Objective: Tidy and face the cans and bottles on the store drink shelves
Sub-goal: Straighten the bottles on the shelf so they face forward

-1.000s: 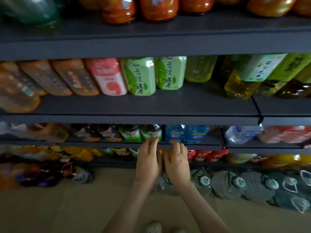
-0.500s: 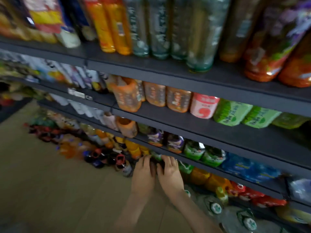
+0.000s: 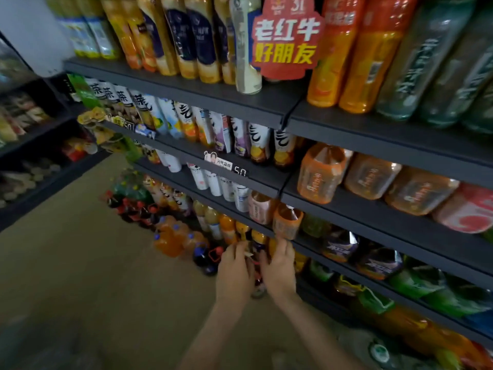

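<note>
Shelving [image 3: 373, 218]: dark tiers of bottled drinks.
Your left hand [image 3: 234, 273], right hand [image 3: 280, 271]: flanking dark bottle [image 3: 256, 248] at low tier's front edge.
Fingers: grasp cannot be told.

Dark grey metal shelves [image 3: 346, 129] are set in tiers. On the top tier, yellow bottles with dark blue labels [image 3: 186, 41], tall orange bottles [image 3: 354, 57] and pale green bottles [image 3: 426, 62] are stood in rows, and a red sign [image 3: 286, 38] is seen in front of them. On the tier below, white-labelled bottles [image 3: 258, 142] are lined up at the left and amber tea bottles [image 3: 320, 172] at the right; a price tag [image 3: 225, 166] is fixed to its front edge. Purple-labelled bottles [image 3: 341, 247] are kept on a lower tier. Large orange soda bottles [image 3: 170, 241] and dark cola bottles [image 3: 133, 209] are stood directly on the beige floor [image 3: 80, 276].
</note>
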{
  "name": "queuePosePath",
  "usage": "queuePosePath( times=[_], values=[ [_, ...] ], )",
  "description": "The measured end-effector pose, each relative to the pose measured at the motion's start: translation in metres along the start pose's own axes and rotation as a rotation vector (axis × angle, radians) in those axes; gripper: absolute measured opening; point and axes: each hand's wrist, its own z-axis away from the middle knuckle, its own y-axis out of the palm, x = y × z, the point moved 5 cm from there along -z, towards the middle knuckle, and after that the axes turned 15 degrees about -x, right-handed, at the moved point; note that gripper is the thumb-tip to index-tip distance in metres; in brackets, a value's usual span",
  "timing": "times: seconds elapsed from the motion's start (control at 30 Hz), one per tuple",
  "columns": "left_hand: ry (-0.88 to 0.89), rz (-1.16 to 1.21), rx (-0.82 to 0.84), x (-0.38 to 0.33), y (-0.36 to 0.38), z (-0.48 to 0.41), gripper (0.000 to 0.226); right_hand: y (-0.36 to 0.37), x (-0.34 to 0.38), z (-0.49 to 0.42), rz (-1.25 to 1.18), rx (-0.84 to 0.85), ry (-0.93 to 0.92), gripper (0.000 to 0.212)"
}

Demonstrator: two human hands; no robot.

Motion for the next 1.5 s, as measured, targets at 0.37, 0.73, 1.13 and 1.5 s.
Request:
queuePosePath(
  times=[0.37,0.73,1.13,1.5],
  values=[
    [0.228,0.026,0.088,0.071,0.125,-0.106,0.049,0.125,-0.065,-0.084,0.093,-0.398,0.457,0.089],
    [0.39,0.121,0.134,0.118,0.22,-0.14,0.06,0.172,-0.131,-0.142,-0.057,-0.871,0.459,0.106],
    [0.669,0.312,0.351,0.046,0.129,-0.09,0.055,0.064,-0.061,-0.018,-0.063,-0.963,0.534,0.102],
    [0.744,0.511,0.251,-0.104,0.069,-0.065,0.063,-0.106,-0.012,-0.026,-0.161,-1.116,0.375,0.103]
  ],
)
